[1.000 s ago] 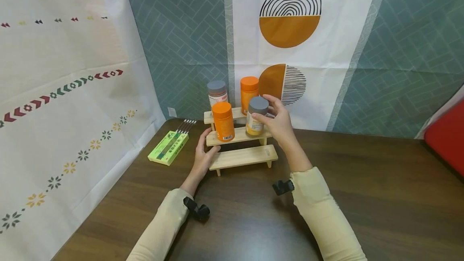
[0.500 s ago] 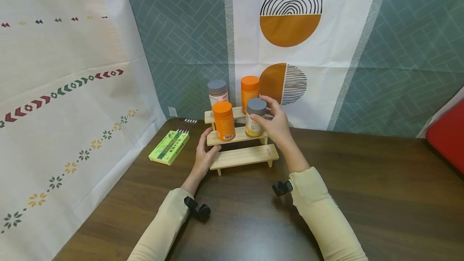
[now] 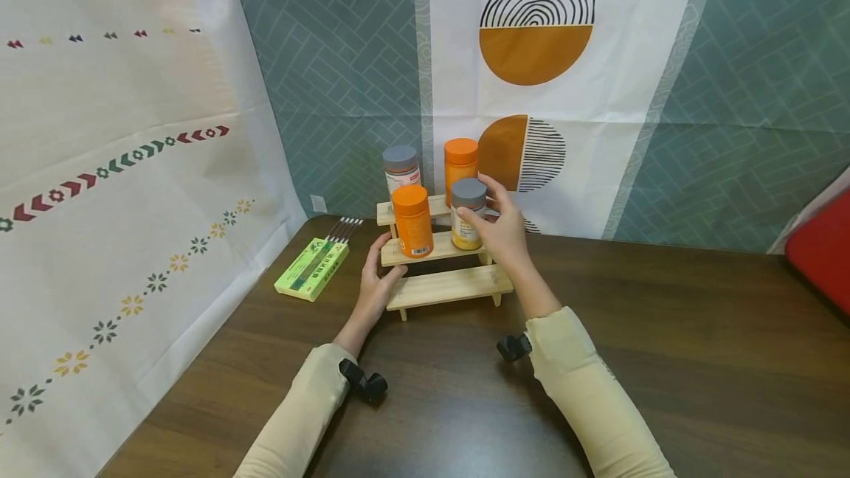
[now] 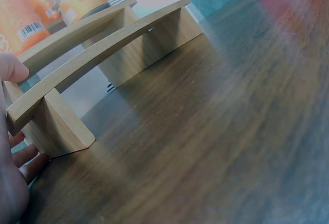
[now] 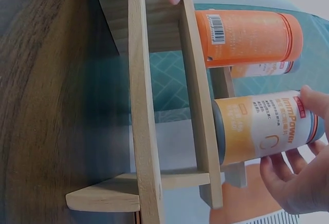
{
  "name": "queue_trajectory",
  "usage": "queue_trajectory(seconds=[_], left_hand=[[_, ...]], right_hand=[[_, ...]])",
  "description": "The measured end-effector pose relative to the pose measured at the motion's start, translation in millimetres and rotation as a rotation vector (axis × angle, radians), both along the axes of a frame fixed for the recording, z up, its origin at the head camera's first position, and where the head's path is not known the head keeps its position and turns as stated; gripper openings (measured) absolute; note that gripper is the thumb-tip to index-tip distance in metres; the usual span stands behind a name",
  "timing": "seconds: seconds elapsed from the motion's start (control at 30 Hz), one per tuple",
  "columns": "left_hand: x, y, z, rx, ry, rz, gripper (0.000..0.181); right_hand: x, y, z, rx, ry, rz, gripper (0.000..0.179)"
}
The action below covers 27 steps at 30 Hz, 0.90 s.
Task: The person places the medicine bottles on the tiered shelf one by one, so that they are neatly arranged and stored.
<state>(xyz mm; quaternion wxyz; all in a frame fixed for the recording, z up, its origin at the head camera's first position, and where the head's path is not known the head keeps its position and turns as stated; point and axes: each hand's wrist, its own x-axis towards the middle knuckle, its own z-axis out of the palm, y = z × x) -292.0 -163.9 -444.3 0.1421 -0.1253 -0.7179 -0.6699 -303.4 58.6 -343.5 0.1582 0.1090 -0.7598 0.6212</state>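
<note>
My right hand (image 3: 505, 231) holds a supplement bottle (image 3: 468, 223) with a grey lid and a white-and-yellow label, thumb in front and fingers at the far side. In the right wrist view this bottle (image 5: 257, 126) stands with its base at the middle step. To its left on that step is an orange bottle (image 3: 413, 223). My left hand (image 3: 377, 282) grips the left end of the three-step wooden rack (image 3: 448, 286); in the left wrist view its thumb (image 4: 13, 69) lies near the middle step's end. Another grey-lidded bottle (image 3: 401, 168) and an orange-capped bottle (image 3: 461, 164) occupy the top step.
Left of the rack, on the dark wooden table (image 3: 438, 389), lies a green box (image 3: 312, 269) with several cotton swabs (image 3: 344, 229) at its far end. Patterned cloths (image 3: 332, 80) hang behind and at the left. Something red (image 3: 823, 242) sits at the right edge.
My right hand has shifted the grey-lidded bottle slightly left along the middle step, closer to the orange one. The left hand stays on the rack's end.
</note>
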Motion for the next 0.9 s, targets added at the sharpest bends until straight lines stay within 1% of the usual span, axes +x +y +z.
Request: queue_trajectory(seconds=[0.03,0.07,0.3,0.43,0.53,0.63,0.7,0.8,0.9], left_hand=[[0.4,0.4,0.2,0.004,-0.005,0.0,0.068],[-2.1,0.2,-3.4,0.004,0.001,0.006,0.068],[-3.4,3.1,-3.6,0.007,0.002,0.001,0.068],[-3.8,4.9,-3.6,-0.002,-0.014,-0.005,0.07],[-3.7,4.8,-3.9,0.005,-0.035,-0.001,0.072],[-5.3,4.1,-4.1,0.013,-0.047,0.0,0.074],[-7.0,4.1,-5.0,0.016,-0.05,0.0,0.075],[-6.6,5.1,-4.6,0.011,-0.065,0.006,0.074],[-4.4,4.3,-6.1,0.0,-0.076,0.008,0.073]], right_hand=[[0.0,-0.3,-0.6,0.001,0.001,-0.004,0.064],[0.1,-0.3,-1.2,0.005,0.001,-0.007,0.064],[1.8,1.1,-0.8,0.013,0.027,-0.011,0.065],[3.6,3.7,-1.2,0.01,0.008,-0.01,0.067],[4.3,5.1,-1.5,0.011,-0.014,0.007,0.069],[3.0,8.2,-1.7,0.006,-0.011,0.027,0.07],[2.2,12.5,-1.3,-0.001,-0.007,0.038,0.07],[0.5,23.5,-0.6,-0.021,-0.006,0.039,0.069],[-0.8,39.5,-2.0,-0.039,-0.019,0.014,0.068]])
